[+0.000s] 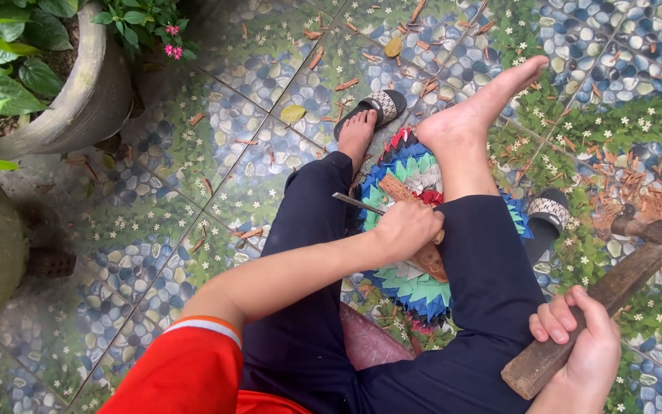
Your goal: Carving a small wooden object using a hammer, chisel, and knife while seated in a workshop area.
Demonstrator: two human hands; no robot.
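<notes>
One hammer (622, 287), two sandals (373, 110).

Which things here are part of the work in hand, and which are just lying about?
In use:
- left hand gripping a metal chisel against a piece of wood
- right hand holding a hammer
- colourful round mat under the wood

Lying about:
- black sandals
- large planter with leafy plants
- wood chips and dry leaves on the tiles
</notes>
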